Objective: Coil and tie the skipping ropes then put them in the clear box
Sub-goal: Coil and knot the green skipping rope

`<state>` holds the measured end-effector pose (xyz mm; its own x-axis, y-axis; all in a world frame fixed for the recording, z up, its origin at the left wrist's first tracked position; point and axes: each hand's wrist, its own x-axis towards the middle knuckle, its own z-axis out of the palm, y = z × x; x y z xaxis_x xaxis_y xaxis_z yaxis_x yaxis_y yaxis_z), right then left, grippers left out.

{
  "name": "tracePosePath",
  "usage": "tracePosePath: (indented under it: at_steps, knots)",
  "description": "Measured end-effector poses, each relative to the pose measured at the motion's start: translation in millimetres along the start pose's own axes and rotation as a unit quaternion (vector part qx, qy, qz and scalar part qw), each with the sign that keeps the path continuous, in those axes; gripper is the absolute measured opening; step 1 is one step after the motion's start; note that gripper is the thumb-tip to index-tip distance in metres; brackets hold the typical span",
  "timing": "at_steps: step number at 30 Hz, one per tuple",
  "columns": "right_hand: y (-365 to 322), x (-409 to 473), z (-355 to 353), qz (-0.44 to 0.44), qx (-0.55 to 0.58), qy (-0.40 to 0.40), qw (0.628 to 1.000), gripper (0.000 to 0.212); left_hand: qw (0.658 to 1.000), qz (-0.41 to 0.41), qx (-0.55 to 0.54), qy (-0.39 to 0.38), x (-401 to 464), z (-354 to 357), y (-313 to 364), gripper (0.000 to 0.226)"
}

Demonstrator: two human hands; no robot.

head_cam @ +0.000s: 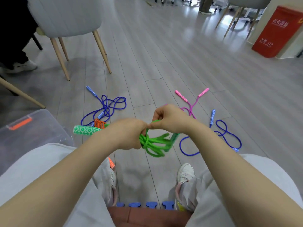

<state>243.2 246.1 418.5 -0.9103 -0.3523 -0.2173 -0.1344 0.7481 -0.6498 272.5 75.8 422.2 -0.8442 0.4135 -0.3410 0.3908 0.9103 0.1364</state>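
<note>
Green skipping rope (154,145) hangs coiled above the floor between my knees, my left hand (129,133) gripping the bundle, my right hand (167,118) at 1 o'clock pinching the end, which I should pull snug.

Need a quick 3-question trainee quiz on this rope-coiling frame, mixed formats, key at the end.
1. True or false: the green rope lies untouched on the floor.
2. Which hand grips the coiled bundle? A) left hand B) right hand
3. Fill in: the clear box has an ____ latch.

Key: 1 false, both hands hold it; 2 A, the right pinches a strand above the bundle; 3 orange.
</note>
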Motion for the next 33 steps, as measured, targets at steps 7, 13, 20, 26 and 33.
tracePosePath:
  at_steps: [7, 13, 20, 26, 33]
  knots:
    - [-18.9, -14.8, 13.6, 0.030, -0.042, 0.037, 0.998, 0.018, 0.990, -0.064, -0.102, 0.076, 25.6, 20.2, -0.8, 0.022]
    - [-21.8, -25.1, 40.1, 0.011, 0.109, 0.121, 0.987, 0.023, 0.949, -0.147, -0.231, 0.154, 34.0, 7.0, -13.8, 0.020]
    - [-3.0, -27.1, 46.8, -0.028, 0.433, -0.073, 0.898, 0.026, 0.887, -0.067, -0.427, 0.161, 12.2, -20.9, -17.0, 0.022]
    - [23.6, -21.7, 33.0, -0.062, 0.248, -0.183, 0.949, 0.015, 0.927, 0.043, -0.373, 0.022, -18.5, -42.5, -18.4, 0.020]
    - [26.7, 0.4, 20.5, 0.022, 0.176, -0.233, 0.956, 0.005, 0.982, 0.073, -0.157, -0.080, -22.6, -27.7, -6.3, 0.015]
